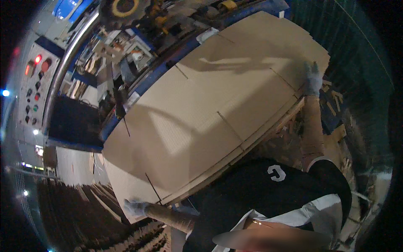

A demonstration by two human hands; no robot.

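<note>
A wide tan corrugated cardboard sheet (201,105), with short dark slots along its long edges, lies slantwise in front of me. More sheet edges show beneath its near side. My left hand (135,207), in a light grey glove, rests on the sheet's near left end, fingers laid out toward the edge. At the opposite end my right hand (312,80), gloved alike, lies on the near right corner with its fingers stretched away from me and apart. Both forearms have brown sleeve coverings. The undersides of both hands are hidden.
A blue-framed machine (157,65) with greasy rollers and a large dark wheel (124,10) borders the sheet's far edge. A control panel (37,86) with lit red lamps stands left, beside a curved metal pipe (71,54). Stacked cardboard (75,214) sits lower left; scraps (333,101) lie right.
</note>
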